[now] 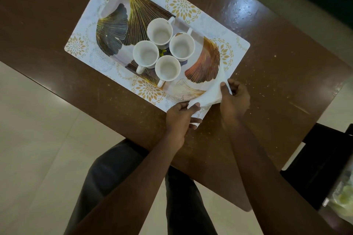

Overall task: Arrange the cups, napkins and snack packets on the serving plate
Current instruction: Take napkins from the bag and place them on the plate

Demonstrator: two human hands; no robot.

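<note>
- Currently, the left grip (pixel 179 114) pinches the near end of the white napkin (pixel 209 98) between thumb and curled fingers, just off the near corner of the serving plate (pixel 112 30).
- The right grip (pixel 234 99) pinches the napkin's other end, thumb on top, at the plate's near right rim. Both grips are closed on the sheet and carry nothing else.
- The napkin spans the gap between the two grips, draped and creased. Its far tip lies over the plate's rim beside the copper leaf pattern.
- It looks thin and limp, very light and with no stiffness. It would likely crumple or tear if pulled taut, so a light pinch at its edges or corners seems the best hold.
- Four white cups (pixel 167 68) stand upright in a tight cluster near the plate's middle, handles outward, apart from the napkin.
- The plate rests on a patterned placemat (pixel 191 5) on the brown worktop (pixel 267 63).
- No snack packets can be made out on the plate.
</note>
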